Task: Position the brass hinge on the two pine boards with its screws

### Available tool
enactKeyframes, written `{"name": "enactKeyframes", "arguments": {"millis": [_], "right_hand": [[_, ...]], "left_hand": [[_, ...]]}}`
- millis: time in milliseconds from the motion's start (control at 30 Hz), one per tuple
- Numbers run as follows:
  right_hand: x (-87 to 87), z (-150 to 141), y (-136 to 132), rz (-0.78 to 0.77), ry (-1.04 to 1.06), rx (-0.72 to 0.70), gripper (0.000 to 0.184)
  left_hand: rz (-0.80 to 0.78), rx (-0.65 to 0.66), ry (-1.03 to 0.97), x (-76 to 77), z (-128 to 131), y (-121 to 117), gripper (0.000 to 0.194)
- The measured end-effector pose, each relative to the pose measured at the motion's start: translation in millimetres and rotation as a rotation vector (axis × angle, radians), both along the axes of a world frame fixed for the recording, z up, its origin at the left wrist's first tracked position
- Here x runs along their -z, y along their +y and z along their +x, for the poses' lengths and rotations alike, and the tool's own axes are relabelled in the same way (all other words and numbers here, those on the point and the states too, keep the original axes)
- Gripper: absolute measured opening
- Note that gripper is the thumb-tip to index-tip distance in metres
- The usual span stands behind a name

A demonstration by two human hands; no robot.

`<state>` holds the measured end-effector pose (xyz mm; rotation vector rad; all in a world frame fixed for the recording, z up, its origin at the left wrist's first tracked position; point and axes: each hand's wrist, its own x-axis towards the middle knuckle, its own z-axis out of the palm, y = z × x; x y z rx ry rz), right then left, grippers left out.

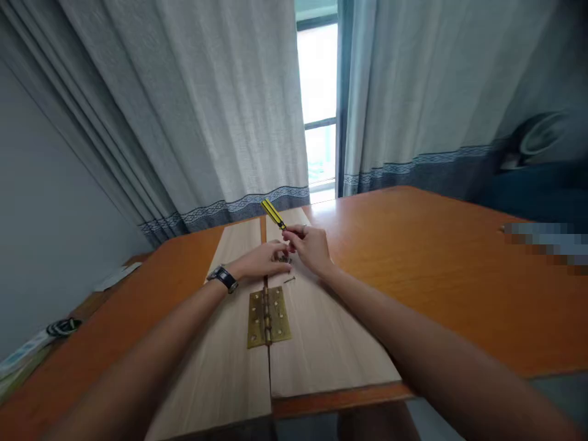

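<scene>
My right hand (310,246) pinches a screwdriver (273,214) near the base of its yellow-and-black handle, which points up and away to the left. Its shaft and tip are hidden by the fingers. Close beside it, my left hand (264,260), with a dark-strapped watch on the wrist, has thumb and fingers apart around small metal pieces (285,260), seemingly screws. A single screw (289,280) lies just nearer to me on the right board (321,343). A brass hinge (268,317) lies flat across the seam between that board and the left board (215,361).
Both boards rest on an orange-brown wooden table (441,275). Grey curtains (220,110) hang behind it, parted at a bright window (318,104). A power strip (27,349) with a coiled dark cable sits at the left. A fan-like round object (544,133) stands far right.
</scene>
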<state>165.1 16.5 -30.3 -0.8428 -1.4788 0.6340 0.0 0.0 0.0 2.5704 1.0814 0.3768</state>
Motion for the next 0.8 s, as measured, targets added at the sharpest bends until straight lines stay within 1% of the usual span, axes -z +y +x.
{"name": "enactKeyframes", "arguments": {"millis": [200, 467, 633, 800], "right_hand": [[2.4, -0.2, -1.5, -0.008, 0.008, 0.007, 0.021], [-1.8, -1.1, -5.2, -0.023, 0.014, -0.001, 0.021], [-3.1, -1.9, -7.1, -0.036, 0.010, 0.003, 0.020], [-3.4, 0.0, -6.0, -0.007, -0.016, 0.024, 0.017]], "left_hand": [[0.076, -0.024, 0.003, 6.0, 11.2, 4.5, 0.016], [0.132, -0.065, -0.037, 12.3, 14.9, 11.9, 0.020], [0.141, -0.076, -0.043, 15.1, 17.0, 13.6, 0.017], [0.134, -0.056, -0.055, 15.0, 14.8, 12.2, 0.013]]}}
